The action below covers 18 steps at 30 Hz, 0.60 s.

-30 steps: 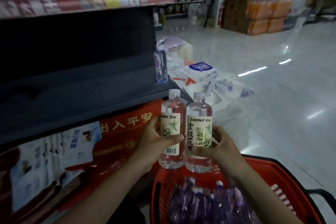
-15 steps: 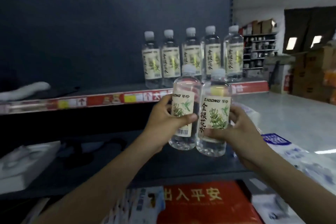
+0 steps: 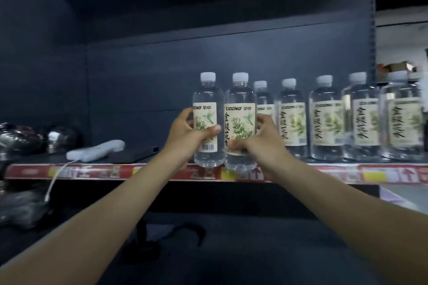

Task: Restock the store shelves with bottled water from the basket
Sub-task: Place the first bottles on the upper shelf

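Bottles fill the right end of the dark shelf point(image 3: 162, 161): a row of five water bottles point(image 3: 326, 120) with white caps and pale leaf-printed labels, standing upright close together behind the red and yellow price strip point(image 3: 92, 172). Just left of that row, the person holds up two more of the same kind, upright and touching side by side. The left hand point(image 3: 187, 136) is wrapped round the left-hand bottle point(image 3: 207, 104), thumb across its label above the barcode. The right hand point(image 3: 259, 143) grasps the right-hand bottle point(image 3: 240, 109) low on its label, fingers curled behind it. Both bottle bases sit level with the shelf's front edge, overlapping the price strip; I cannot tell whether they rest on the shelf. The right-hand bottle partly hides the nearest bottle of the row. Farther left on the shelf lie a white handheld device point(image 3: 95, 148) with a white cable hanging over the edge, a flat dark box point(image 3: 134, 154) beside it, and some shiny metal objects point(image 3: 20, 139), blurred.
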### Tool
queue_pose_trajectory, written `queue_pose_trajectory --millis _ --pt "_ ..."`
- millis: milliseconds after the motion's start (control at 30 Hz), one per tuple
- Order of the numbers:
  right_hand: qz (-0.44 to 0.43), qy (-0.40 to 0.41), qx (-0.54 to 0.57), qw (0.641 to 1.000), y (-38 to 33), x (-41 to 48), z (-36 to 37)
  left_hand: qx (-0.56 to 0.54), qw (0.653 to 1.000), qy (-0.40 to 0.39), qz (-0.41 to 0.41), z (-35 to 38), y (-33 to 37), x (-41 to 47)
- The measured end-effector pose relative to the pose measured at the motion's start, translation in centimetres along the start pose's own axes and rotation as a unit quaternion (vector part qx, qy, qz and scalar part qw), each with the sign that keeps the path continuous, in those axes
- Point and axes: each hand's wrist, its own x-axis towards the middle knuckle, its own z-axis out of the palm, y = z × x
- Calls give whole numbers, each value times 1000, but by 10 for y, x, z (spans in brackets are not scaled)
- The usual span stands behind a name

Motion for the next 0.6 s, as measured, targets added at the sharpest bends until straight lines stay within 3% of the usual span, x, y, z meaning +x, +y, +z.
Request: queue_pose_trajectory --millis 300,600 --pt "-29 -15 -88 996 29 39 29 23 999 24 -6 -7 -44 37" --pt "49 -5 -239 970 35 50 34 132 990 -9 -47 -1 -52 47"
